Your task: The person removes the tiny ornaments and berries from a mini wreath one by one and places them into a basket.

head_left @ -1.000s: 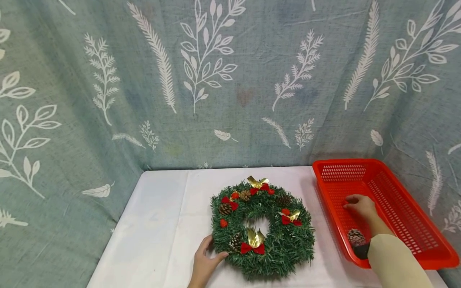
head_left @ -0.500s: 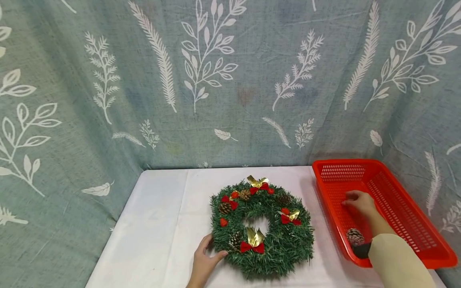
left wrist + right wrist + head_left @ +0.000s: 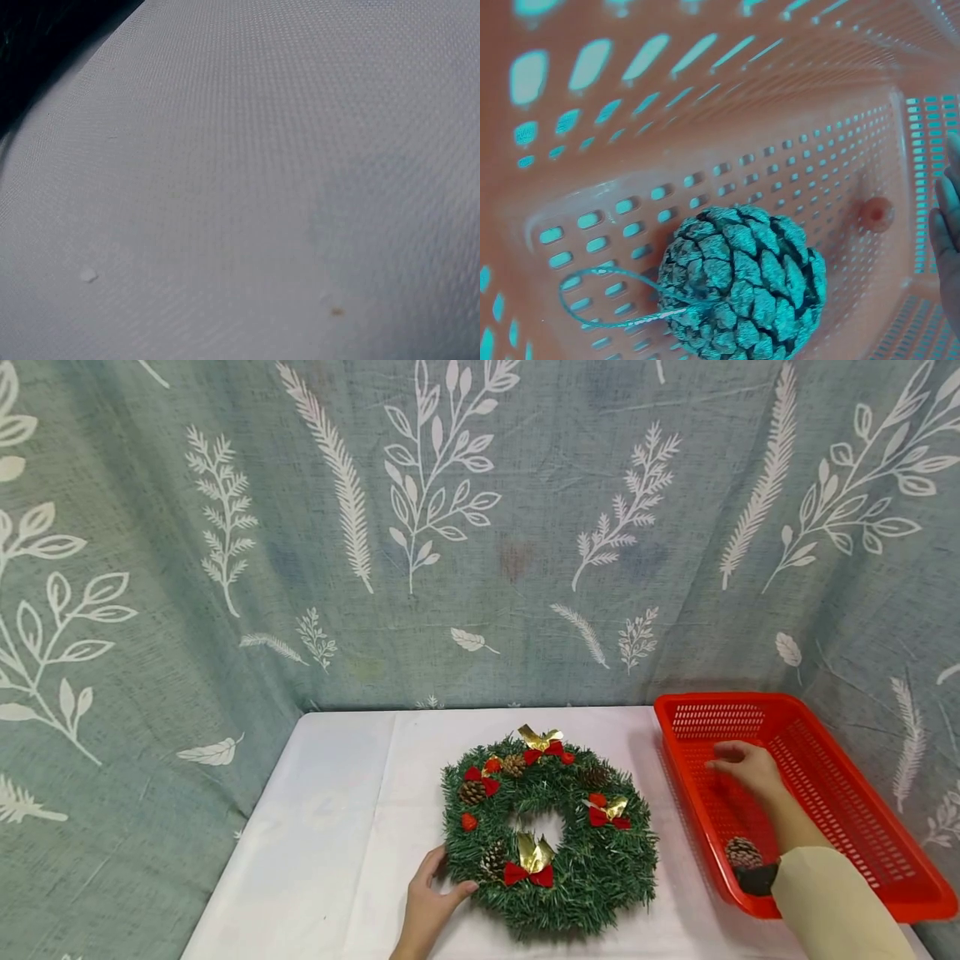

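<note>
A green Christmas wreath [image 3: 592, 877] lies on the white table, trimmed with pinecones, red berries and red-and-gold bows. My left hand [image 3: 431, 897] rests against its lower left edge, thumb and fingers spread; the fingertips partly meet the foliage. The left wrist view shows only white cloth and a dark corner, no hand. My right hand [image 3: 750, 768] is inside the red basket [image 3: 712, 835], fingers loosely bent, with nothing seen between them. A pinecone [image 3: 742, 285] with a string loop lies in the basket near my wrist. A small red ball [image 3: 877, 214] sits farther along, apart from the fingers [image 3: 946, 217].
The basket has perforated walls and a raised rim, at the table's right side. White cloth [image 3: 330, 827] covers the table left of the wreath. A patterned grey-green curtain [image 3: 480, 660] hangs behind and at both sides. A black wrist camera [image 3: 756, 879] sits near the pinecone.
My right hand has shifted slightly farther into the basket and to the left, its thumb and fingers a little more apart. The left hand and the wreath stay in place.
</note>
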The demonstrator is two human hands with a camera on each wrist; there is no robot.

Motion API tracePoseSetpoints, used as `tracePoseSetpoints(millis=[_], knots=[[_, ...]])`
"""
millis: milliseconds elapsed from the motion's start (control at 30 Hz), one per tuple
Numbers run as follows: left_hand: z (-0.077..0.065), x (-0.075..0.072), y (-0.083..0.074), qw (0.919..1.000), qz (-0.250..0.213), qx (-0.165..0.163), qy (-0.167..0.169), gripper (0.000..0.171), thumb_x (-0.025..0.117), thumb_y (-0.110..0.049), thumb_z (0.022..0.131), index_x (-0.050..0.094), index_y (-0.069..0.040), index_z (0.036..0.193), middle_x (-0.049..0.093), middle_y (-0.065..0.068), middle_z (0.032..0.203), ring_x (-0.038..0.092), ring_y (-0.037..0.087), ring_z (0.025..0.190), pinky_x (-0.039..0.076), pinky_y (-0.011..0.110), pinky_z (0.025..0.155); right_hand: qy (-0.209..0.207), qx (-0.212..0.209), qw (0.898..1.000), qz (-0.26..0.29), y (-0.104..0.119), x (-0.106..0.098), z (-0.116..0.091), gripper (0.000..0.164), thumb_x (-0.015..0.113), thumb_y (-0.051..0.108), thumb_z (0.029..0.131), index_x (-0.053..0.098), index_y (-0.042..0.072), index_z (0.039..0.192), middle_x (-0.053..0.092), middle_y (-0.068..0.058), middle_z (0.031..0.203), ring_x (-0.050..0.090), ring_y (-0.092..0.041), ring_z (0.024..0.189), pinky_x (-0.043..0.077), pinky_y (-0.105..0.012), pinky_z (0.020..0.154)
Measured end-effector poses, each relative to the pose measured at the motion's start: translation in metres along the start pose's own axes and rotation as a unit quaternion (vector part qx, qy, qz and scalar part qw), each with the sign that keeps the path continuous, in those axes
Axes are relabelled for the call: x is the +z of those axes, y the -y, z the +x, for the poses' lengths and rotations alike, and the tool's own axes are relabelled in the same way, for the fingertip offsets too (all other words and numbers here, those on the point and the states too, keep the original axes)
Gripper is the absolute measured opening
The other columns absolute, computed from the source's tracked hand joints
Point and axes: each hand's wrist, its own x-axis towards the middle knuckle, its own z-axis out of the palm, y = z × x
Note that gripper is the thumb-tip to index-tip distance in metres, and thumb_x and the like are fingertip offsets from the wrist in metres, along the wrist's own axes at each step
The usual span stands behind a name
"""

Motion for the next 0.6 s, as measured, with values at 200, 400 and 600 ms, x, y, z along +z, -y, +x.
tracePoseSetpoints(millis=[200,400,600], knots=[[0.002,0.001,0.004,1.0000,0.001,-0.005,-0.001,0.068,0.084,-0.033,0.069,0.057,-0.014,0.128,0.059,-0.002,0.125,0.052,0.021,0.119,0.044,0.041,0.102,0.003,-0.006,0.998,0.070,0.010,-0.002,0.001,0.057,0.071,0.025,0.087,0.053,-0.014,0.123,0.061,-0.026,0.115,0.050,0.014,0.076,0.049,-0.010,0.067],[0.002,0.001,0.004,1.0000,-0.002,-0.004,-0.002,0.069,0.084,-0.033,0.068,0.057,-0.013,0.129,0.058,-0.002,0.125,0.051,0.021,0.120,0.044,0.041,0.102,-0.012,-0.013,0.995,0.094,0.021,-0.003,0.002,0.056,0.071,0.026,0.086,0.054,-0.013,0.123,0.063,-0.018,0.113,0.051,0.014,0.077,0.048,-0.008,0.068],[0.002,0.001,0.004,1.0000,0.002,0.003,-0.007,0.069,0.084,-0.033,0.068,0.058,-0.014,0.129,0.059,-0.003,0.124,0.052,0.019,0.119,0.044,0.040,0.102,0.004,-0.038,0.995,0.088,0.032,-0.007,0.005,0.056,0.070,0.029,0.087,0.055,-0.010,0.124,0.063,-0.014,0.115,0.051,0.013,0.081,0.046,-0.007,0.070]])
